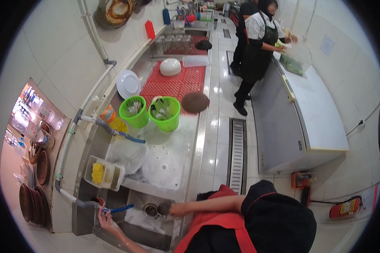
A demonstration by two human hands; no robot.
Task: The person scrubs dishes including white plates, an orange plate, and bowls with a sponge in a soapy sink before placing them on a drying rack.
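My left hand (107, 219) is at the base of a blue hose (122, 209) fitted to a grey pipe tap, at the wall side of the sink basin (136, 234). Its fingers touch the tap end of the hose. Above the basin, my right hand (178, 210) is closed on the rim of a small dark round vessel (164, 208), whose kind I cannot tell. Beside that vessel lies the round metal sink drain (150, 210). A plastic container (112, 177) holding a yellow sponge (97, 173) rests on the ledge beyond my left hand.
Beyond stand green cutlery baskets (164, 121), a white bowl (170, 67), a plate (128, 84) and a brown dish (195, 102) on the counter with a red mat (177, 82). Two people stand by a chest freezer (323, 120) across the aisle. Brown plates (31, 204) stand at left.
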